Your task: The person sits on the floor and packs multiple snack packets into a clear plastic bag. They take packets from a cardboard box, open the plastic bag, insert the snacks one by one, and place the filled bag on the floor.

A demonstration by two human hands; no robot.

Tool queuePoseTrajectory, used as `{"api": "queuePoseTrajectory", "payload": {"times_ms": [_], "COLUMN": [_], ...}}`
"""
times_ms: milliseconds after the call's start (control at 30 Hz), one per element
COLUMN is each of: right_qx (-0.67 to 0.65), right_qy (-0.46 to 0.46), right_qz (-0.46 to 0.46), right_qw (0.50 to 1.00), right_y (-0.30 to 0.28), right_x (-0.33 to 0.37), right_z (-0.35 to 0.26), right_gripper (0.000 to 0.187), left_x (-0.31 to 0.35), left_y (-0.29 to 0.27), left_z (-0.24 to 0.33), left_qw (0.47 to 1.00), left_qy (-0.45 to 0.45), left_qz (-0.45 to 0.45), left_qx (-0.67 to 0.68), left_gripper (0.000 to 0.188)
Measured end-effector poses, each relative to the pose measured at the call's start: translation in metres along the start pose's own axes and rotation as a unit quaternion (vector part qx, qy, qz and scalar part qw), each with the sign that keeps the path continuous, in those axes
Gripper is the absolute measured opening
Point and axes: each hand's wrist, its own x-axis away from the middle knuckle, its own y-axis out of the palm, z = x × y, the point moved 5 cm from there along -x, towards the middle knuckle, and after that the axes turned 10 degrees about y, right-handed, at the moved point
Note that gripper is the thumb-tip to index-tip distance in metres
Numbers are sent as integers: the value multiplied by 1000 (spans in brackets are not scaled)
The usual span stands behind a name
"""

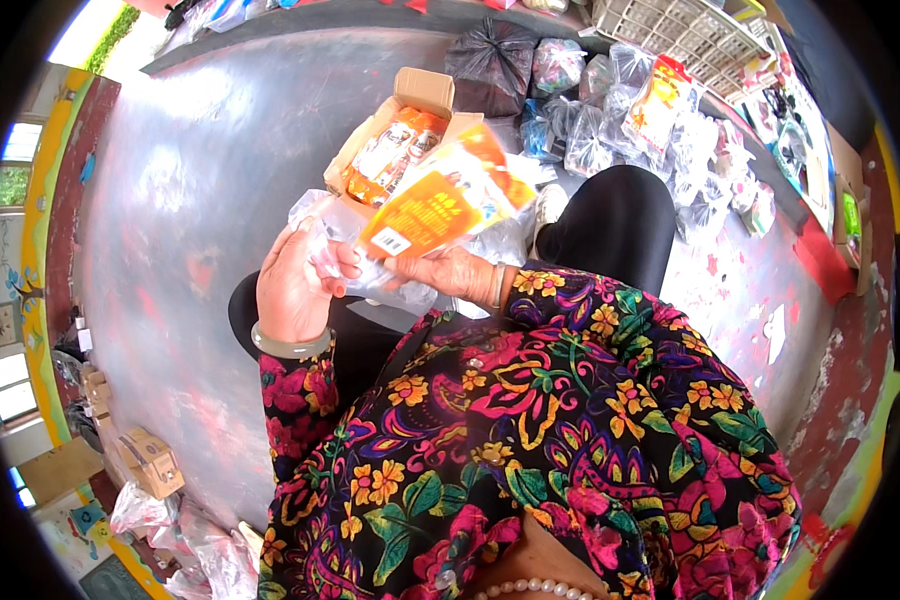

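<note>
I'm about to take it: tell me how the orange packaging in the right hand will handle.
The orange packaging looks thin, so probably light. It seems fairly stiff, standing out from the right hand with little droop. Its overlapping layers fan apart, so they may slide over each other.

orange packets (pixel 430 212), tan box (pixel 425 90), black shirt (pixel 550 400) with multicoloured flowers

Box (pixel 425 88) — partly behind orange packets (pixel 425 218)
</note>
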Motion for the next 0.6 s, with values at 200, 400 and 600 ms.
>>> {"api": "queuePoseTrajectory", "payload": {"times_ms": [200, 400, 600], "right_qx": [266, 411, 588], "right_qy": [-149, -149, 18], "right_qz": [74, 161, 177], "right_qw": [949, 885, 789], "right_y": [-16, -48, -63], "right_x": [-5, -11, 0], "right_z": [8, 0, -8], "right_gripper": [41, 45, 31], "left_x": [1, 0, -5], "left_y": [18, 11, 6], "left_z": [2, -16, -33], "left_qw": [999, 999, 993], "left_qy": [-14, -38, -61], "left_qz": [-32, 15, 6], "left_qx": [-13, 25, 102], "left_gripper": [40, 40, 42]}}
